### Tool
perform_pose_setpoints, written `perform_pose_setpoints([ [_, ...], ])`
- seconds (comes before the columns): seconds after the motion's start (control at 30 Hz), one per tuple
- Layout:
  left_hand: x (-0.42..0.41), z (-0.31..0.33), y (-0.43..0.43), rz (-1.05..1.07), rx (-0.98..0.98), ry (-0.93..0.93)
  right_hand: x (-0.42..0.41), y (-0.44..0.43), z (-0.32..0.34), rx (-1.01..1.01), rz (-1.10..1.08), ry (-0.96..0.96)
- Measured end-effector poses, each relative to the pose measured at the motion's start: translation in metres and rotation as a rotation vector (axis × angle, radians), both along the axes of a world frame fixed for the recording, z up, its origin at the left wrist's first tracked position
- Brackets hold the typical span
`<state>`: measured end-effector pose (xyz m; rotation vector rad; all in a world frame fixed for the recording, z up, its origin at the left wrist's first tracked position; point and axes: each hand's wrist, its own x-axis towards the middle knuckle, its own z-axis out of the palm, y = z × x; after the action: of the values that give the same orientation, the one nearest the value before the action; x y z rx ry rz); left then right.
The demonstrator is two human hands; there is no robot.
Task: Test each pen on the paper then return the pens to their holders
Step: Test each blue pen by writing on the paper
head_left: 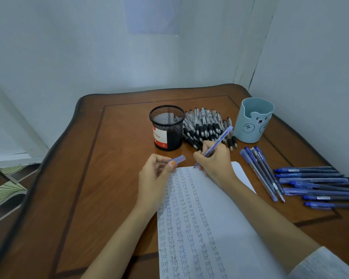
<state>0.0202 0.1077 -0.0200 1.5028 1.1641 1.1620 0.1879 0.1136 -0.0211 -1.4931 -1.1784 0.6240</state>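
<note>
Progress: the paper [210,218] on the bench [109,158] is filled down its left half with columns of the word "test", so many pens appear already tried. Its right half is blank. No pen shows above the rim of either of the 2 holders, the black mesh cup [166,127] or the pale blue bear cup [254,119]. The return step therefore looks wholly outstanding.

Stock on the bench: a heap of black pens [206,127] lies between the 2 holders. A row of blue pens [318,186] lies at the right edge, with a few slimmer blue pens [264,174] just beside the paper.

Pen in hand: the right hand [212,160] has its fingers closed in a writing grip round a blue pen [218,141]. The tip sits at the top edge of the paper, at the head of a column. Contact cannot be confirmed.

The left hand [153,174] pinches the pen's cap [177,159] in its fingers, just left of the tip.
</note>
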Motion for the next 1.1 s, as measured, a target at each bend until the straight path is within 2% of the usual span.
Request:
perform_pose_setpoints([
  [1.1,-0.0005,-0.0003,0.0,-0.003,-0.004,-0.001,0.0012,0.0007,-0.004,0.041,-0.025,-0.003],
])
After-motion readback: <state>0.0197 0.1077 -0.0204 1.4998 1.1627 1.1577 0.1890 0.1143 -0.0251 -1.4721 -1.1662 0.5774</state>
